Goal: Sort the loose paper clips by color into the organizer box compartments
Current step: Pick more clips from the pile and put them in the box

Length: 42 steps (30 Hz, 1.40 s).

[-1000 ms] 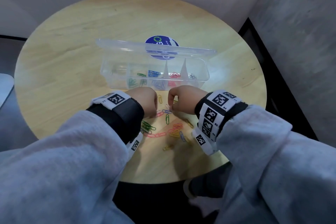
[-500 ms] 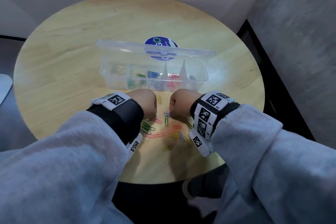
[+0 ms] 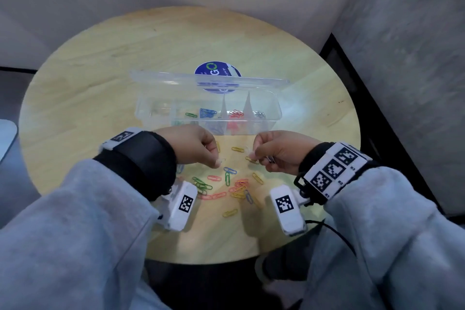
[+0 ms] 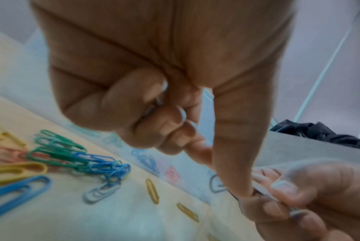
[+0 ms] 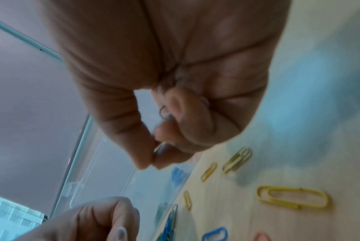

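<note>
The clear organizer box (image 3: 273, 122) stands open at mid-table, its compartments holding a green clip (image 3: 191, 115), blue clips (image 3: 207, 113), red clips (image 3: 235, 114) and silver clips (image 3: 259, 114). Loose coloured paper clips (image 3: 234, 185) lie in front of it. My left hand (image 3: 218, 162) hovers over them, thumb and forefinger pinching a pale clip (image 3: 222, 159). My right hand (image 3: 251, 153) is a little to the right and pinches a grey-white clip (image 5: 161, 147), with more silver clips (image 5: 164, 112) tucked under its curled fingers.
The box lid (image 3: 208, 80) stands up behind the box, with a blue round label (image 3: 217, 72) beyond it. The round wooden table (image 3: 100, 83) ends close to my body. A wall and a dark floor strip (image 3: 377, 108) lie to the right.
The two fists, close together over the pile before, have drawn apart. The right hand has shifted right and turned, so its fingertips and held clips show.
</note>
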Motion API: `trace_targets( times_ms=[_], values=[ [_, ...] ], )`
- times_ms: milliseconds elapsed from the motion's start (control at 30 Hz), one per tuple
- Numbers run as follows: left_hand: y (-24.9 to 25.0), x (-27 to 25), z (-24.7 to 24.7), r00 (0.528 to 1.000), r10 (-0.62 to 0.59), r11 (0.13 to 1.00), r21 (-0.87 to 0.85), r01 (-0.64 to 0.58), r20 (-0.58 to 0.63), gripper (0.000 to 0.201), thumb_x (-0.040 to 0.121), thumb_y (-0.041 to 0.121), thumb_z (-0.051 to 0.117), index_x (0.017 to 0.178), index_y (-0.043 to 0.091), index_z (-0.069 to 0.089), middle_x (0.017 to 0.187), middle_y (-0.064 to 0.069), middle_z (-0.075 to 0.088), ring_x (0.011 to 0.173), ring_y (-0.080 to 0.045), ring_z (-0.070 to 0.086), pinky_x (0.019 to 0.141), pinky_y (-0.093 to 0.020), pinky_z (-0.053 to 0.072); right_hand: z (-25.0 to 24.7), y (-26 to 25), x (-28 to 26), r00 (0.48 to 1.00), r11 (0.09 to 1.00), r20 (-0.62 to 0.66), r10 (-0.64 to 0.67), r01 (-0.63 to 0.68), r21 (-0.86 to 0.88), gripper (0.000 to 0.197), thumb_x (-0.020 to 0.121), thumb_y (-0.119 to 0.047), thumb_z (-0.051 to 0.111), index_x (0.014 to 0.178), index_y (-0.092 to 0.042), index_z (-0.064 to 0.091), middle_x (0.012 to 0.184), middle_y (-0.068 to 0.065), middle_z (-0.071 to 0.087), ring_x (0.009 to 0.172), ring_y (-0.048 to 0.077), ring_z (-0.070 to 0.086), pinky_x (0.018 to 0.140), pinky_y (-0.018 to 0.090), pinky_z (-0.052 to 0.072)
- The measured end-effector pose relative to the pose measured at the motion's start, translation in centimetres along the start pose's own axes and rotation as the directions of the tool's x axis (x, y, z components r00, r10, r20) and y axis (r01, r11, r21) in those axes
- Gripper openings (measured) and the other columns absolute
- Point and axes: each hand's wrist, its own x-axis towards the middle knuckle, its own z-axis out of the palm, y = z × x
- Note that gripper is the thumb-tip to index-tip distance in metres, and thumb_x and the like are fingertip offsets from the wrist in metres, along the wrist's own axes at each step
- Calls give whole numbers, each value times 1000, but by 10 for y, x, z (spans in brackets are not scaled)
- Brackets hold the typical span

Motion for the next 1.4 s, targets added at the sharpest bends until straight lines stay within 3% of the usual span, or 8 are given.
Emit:
trace_targets(
  times_ms=[167,400,533,667,833,967,1133,1400],
  values=[
    [2,-5,-3,998,-4,966,-257,18,57,20,79,18,71,65,20,57,67,-1,50,62,-15,41,55,-21,33,-9,-1,-8,1000,986,3,-19,19,165,28,88,11,43,91,-11,60,54,-2,50,40,6,40,36,14,33],
    [4,-4,-4,999,16,761,-649,13,39,33,84,-10,53,62,13,42,47,2,52,34,-2,41,40,-13,28,-11,6,-10,1000,924,-21,-1,9,383,28,90,1,35,74,-7,57,60,3,47,45,10,47,41,16,40],
    [5,-2,-7,999,-9,641,-767,33,35,29,85,-10,42,72,13,54,44,4,50,37,-4,43,34,-10,30,-12,7,-10,999,831,-51,3,26,556,29,88,4,28,75,-3,53,65,11,55,50,17,59,47,20,52],
    [5,-2,-8,999,-33,594,-803,50,38,31,84,-4,39,78,10,66,52,3,45,38,-5,41,32,-11,28,-14,8,-9,996,717,-92,-15,75,693,33,89,10,22,88,4,54,83,20,57,73,27,63,62,28,58],
    [3,-1,-11,997,-24,447,-892,72,68,30,87,-1,32,73,6,58,62,-4,46,40,-7,46,31,-10,33,-14,5,-13,993,792,-119,-25,93,603,50,78,22,11,94,6,54,90,19,54,83,29,59,65,27,58],
    [5,-3,-12,997,-8,316,-945,80,81,35,90,-2,27,88,5,62,76,-7,55,52,-11,59,41,-13,49,-16,0,-17,988,842,-154,-21,101,529,43,86,23,17,94,4,55,92,19,54,83,28,60,63,23,59],
    [8,-4,-10,1000,-5,240,-971,-6,-7,59,80,-24,11,99,5,58,97,-15,58,88,-22,62,66,-21,57,-30,-9,-25,986,850,-163,-42,121,513,35,91,20,23,97,5,53,95,21,56,83,27,62,63,23,60],
    [19,4,-9,991,-81,154,-984,-93,-107,48,88,-23,22,98,4,60,100,-15,63,79,-18,70,69,-21,58,-50,-29,-10,976,770,-199,-91,195,607,48,79,21,13,105,9,51,105,28,54,89,31,61,73,29,59]
  ],
)
